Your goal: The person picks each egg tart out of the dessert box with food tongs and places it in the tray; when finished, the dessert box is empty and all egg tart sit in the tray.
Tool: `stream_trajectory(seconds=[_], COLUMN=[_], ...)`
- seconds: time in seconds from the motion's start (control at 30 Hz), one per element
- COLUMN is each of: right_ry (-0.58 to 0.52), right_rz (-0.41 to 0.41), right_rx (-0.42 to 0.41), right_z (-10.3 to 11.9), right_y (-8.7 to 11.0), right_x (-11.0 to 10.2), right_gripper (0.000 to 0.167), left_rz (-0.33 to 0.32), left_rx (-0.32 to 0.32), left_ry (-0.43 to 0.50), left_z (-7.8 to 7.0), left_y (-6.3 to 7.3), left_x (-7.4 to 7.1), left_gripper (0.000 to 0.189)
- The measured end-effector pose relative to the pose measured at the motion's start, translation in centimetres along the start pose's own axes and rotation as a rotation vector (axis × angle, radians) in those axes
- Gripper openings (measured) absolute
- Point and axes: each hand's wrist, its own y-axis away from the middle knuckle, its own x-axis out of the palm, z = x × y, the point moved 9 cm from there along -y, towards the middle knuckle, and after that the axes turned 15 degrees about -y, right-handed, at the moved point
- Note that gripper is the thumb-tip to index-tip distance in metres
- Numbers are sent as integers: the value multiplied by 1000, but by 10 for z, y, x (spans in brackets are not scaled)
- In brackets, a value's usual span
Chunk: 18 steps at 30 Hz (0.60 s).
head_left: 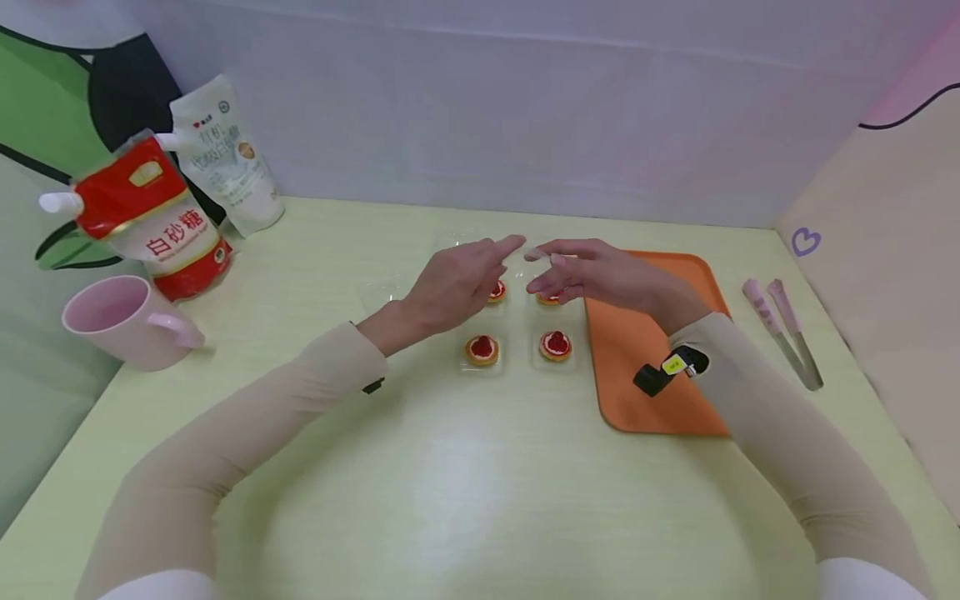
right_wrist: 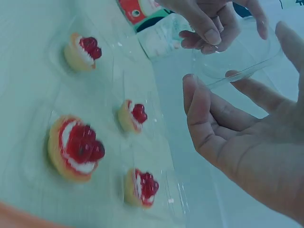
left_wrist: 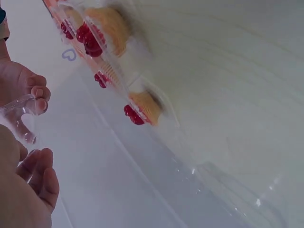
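Note:
My right hand point(head_left: 600, 273) holds a clear plastic lid point(right_wrist: 237, 71) up by its edge, thumb on one side and fingers on the other. Close to the lid is my left hand point(head_left: 459, 279), its index finger stretched out and the others loosely bent; whether it touches the plastic cannot be told. Below both hands, several fruit tarts with red berries and white cream sit in clear trays. One tart point(head_left: 482, 350) is at the front left, another tart point(head_left: 556, 346) at the front right. The back tarts are partly hidden by the hands.
An orange tray point(head_left: 637, 375) lies under the right forearm, with pink-handled tongs point(head_left: 787, 333) farther right. More clear plastic point(head_left: 382, 292) lies left of the tarts. At the left stand a pink mug point(head_left: 123, 321), a red sugar pouch point(head_left: 161, 217) and a white pouch point(head_left: 228, 158).

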Motion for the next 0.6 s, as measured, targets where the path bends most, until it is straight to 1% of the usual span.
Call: stream_trajectory(seconds=[0.07, 0.13, 0.2, 0.3, 0.37, 0.43, 0.6], right_ry=[-39, -70, -69, -31, 15, 53, 141], right_rz=[34, 44, 34, 8, -11, -26, -14], right_rx=[-8, -6, -9, -31, -54, -75, -113], right_z=[6, 10, 14, 19, 21, 22, 20], right_y=[-10, -21, -30, -43, -51, -58, -73], right_x=[8, 14, 21, 28, 32, 38, 59], right_gripper=[52, 52, 49, 44, 45, 48, 51], left_rz=[4, 10, 40, 91, 143, 200, 379], left_rx=[-25, -78, -158, -287, -365, -430, -589], left_ry=[-2, 6, 19, 59, 97, 148, 309], left_z=[8, 18, 31, 48, 58, 66, 81], left_y=[1, 4, 10, 21, 31, 41, 70], left_x=[-6, -14, -20, -26, -27, -27, -23], left_gripper=[46, 47, 49, 49, 50, 51, 54])
